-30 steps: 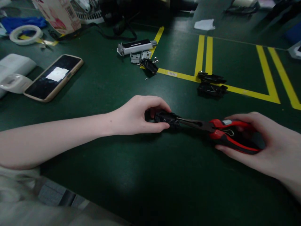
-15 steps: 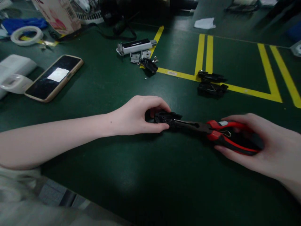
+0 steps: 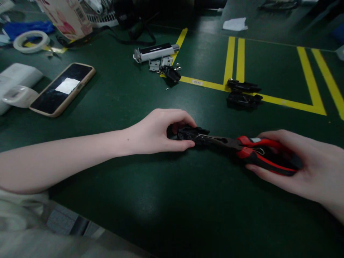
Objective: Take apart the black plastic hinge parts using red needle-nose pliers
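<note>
Left hand [image 3: 158,132] is pinching black part [image 3: 191,133], right hand [image 3: 295,166] is gripping red pliers [image 3: 255,154] biting it; next needs firm counter-hold

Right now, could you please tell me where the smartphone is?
In the head view, the smartphone lies screen-up on the green mat at the far left, beside a white device, beyond the left hand.

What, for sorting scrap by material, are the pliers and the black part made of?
The pliers: dark, dull metal nose, faint sheen; handles look like matte red-and-black rubbery plastic. The black part: probably moulded plastic, given soft highlights on its edges; hidden metal cannot be ruled out.
</note>
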### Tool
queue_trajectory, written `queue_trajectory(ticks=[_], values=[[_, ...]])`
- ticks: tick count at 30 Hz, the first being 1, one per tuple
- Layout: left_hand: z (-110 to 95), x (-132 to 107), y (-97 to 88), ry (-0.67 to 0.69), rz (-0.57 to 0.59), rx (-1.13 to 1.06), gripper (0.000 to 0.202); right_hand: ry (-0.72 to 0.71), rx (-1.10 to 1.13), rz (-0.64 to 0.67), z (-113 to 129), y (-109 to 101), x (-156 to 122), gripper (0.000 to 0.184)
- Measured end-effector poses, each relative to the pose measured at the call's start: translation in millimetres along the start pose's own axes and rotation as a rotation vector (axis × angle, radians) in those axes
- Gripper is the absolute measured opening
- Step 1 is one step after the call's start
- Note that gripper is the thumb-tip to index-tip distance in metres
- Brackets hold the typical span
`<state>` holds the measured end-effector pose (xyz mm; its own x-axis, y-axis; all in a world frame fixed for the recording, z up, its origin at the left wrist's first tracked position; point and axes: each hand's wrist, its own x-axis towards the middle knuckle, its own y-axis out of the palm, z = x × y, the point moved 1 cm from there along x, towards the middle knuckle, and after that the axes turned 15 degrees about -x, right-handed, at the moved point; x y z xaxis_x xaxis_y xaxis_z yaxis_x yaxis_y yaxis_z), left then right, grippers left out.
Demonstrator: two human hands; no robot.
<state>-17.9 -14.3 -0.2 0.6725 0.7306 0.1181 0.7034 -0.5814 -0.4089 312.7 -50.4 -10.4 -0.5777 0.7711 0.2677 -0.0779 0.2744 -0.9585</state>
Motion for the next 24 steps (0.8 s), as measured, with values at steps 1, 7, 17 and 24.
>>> queue_trajectory(ticks=[1,7,17,24], values=[[0.2,0.0,-0.2,0.001,0.001,0.001,0.026,-0.009,-0.002,-0.004,-0.4,0.0,0.2,0.058],[0.4,0.1,-0.7,0.019,0.007,0.004,0.027,-0.071,-0.048,-0.027,1.4,0.0,2.5,0.057],[-1.2,-1.1,-0.2,-0.004,0.002,0.012,0.027,0.089,-0.03,-0.014,1.5,-1.4,-4.5,0.053],[-0.9,-0.8,-0.9,0.015,0.02,0.017,0.03,0.088,-0.017,-0.036,3.7,-3.3,-2.9,0.052]])
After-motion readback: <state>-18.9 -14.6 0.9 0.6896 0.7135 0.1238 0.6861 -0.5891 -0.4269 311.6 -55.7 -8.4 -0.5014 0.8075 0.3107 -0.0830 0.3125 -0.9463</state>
